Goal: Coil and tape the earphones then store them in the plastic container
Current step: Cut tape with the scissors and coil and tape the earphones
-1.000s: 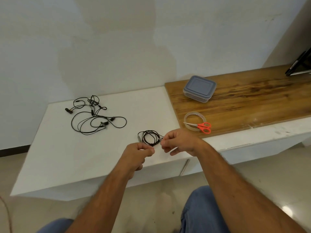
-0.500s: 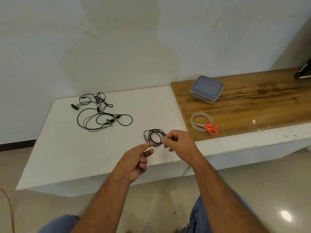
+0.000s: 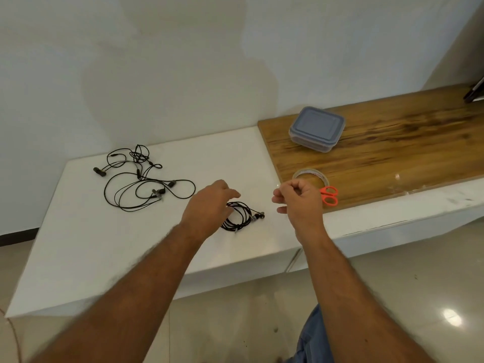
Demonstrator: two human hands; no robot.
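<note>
Left hand [image 3: 209, 205]: fingers loosely extended, hovering over the left side of the coiled earphones [image 3: 242, 218]; I cannot tell whether the fingertips touch the cable. Right hand [image 3: 301, 200]: fingers curled in, raised just right of the coil, apart from it; whether it pinches anything (a scrap of tape?) I cannot tell.

The coil lies on the white counter [image 3: 104, 244], near its front edge, earbuds poking out to the right. A small pale spot on the lower loop may be tape; too small to confirm.

Judged step: securing or lifting the coil. To do it well I would pin the loops flat with the left hand so they don't spring apart, then lift by the bundle, not by one strand.

Outward: tape roll [image 3: 310, 176] and orange scissors [image 3: 330, 196] sit just behind the right hand on the wooden top [image 3: 392, 158]. Plastic container [image 3: 317, 129] further back, lid on — needs opening. Loose earphones [image 3: 141, 179] well to the left. Path from coil to container runs over tape and scissors; pass above them. The front edge is close, so I would keep the coil inboard.
</note>
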